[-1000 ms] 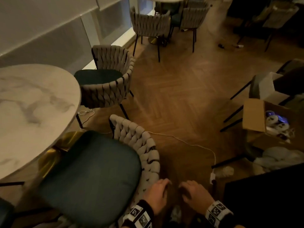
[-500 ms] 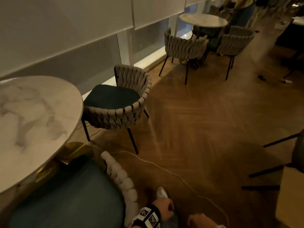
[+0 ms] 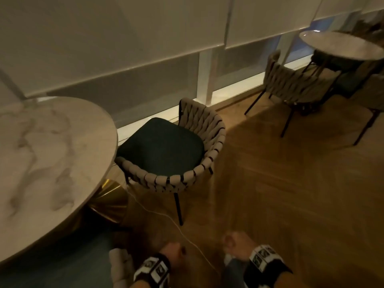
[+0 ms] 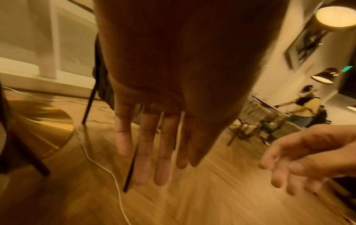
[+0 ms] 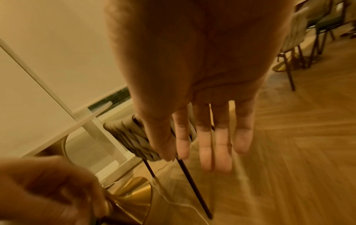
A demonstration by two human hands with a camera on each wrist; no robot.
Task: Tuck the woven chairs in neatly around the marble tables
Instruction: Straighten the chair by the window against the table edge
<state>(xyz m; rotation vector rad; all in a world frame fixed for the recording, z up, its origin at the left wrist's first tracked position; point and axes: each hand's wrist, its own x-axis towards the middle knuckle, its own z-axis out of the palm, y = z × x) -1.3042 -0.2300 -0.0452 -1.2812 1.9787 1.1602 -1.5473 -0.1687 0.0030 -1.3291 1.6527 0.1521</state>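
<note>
A round marble table (image 3: 52,159) on a gold base (image 3: 110,202) fills the left of the head view. One woven chair (image 3: 187,175) with a dark green seat stands beside it, angled, its seat outside the tabletop edge. A second woven chair's back (image 3: 120,265) shows at the bottom, its seat under the table. My left hand (image 3: 172,252) hangs just right of that back, fingers straight (image 4: 146,159), holding nothing. My right hand (image 3: 234,244) hangs beside it over the floor, fingers straight (image 5: 206,144) and empty.
A white cable (image 3: 176,225) runs across the wooden floor from the gold base past my hands. A second marble table (image 3: 340,46) with woven chairs (image 3: 291,88) stands at the far right by the window. People are at a distant table (image 4: 306,106).
My view has swung left and up toward the window. My left hand has come off the near chair's back, and both hands now hang free. The near chair sits deeper under the table.
</note>
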